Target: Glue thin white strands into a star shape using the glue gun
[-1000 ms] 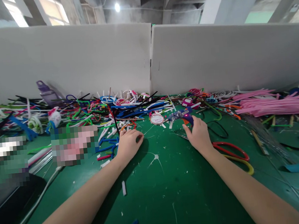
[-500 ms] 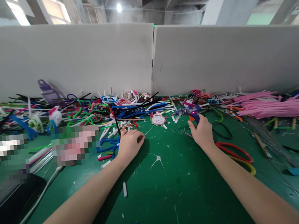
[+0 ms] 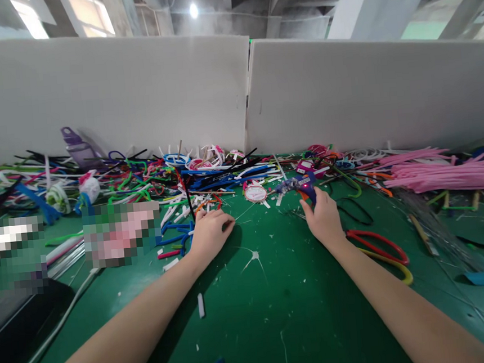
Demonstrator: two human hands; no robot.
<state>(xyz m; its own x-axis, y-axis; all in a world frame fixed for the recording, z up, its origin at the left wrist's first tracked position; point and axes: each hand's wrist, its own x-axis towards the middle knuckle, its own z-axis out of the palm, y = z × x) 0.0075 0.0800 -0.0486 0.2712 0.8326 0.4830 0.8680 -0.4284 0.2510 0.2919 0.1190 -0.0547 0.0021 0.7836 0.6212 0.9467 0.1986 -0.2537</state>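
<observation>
One left hand [image 3: 209,232], one right hand [image 3: 324,216], one glue gun [image 3: 305,181]
Left of frame: one purple bottle [image 3: 80,150]; right: one pink bundle [image 3: 440,172]; lower right: one red loop [image 3: 402,251], one yellow loop [image 3: 408,275]; upper half: two white panels [image 3: 111,97]; top: one lit bulb [image 3: 194,10].

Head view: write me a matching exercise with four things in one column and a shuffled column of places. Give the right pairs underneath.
Things
1. Glue gun
2. Bottle
3. Left hand
4. Pink strips

Places
A. Heaped toward the back on the person's right
B. Beside short blue pieces
C. Held in the right hand
D. In front of the partition, at the back on the person's left

Right pairs: 1-C, 2-D, 3-B, 4-A
</observation>
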